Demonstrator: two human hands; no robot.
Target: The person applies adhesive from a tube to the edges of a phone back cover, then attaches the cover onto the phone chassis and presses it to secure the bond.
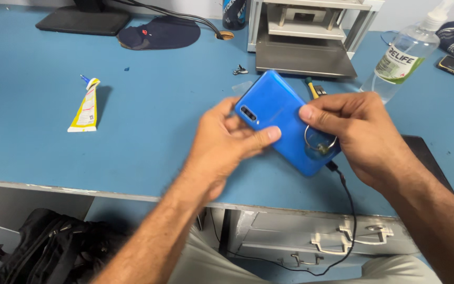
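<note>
Both hands grip the blue phone, back up, above the blue table. Left hand clamps its 9 o'clock edge; right hand pinches a metal ring at 3 o'clock. Clear bottle, contents colourless, stands at 2 o'clock.

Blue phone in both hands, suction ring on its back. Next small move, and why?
Probably a gentle upward pull on the suction cup ring with the right hand, while the left hand pins the blue phone. The cup sits on the back near the cabled lower end, the right fingers are beside the ring, and the left thumb braces the camera end. Whether a seam has opened is not visible.
</note>
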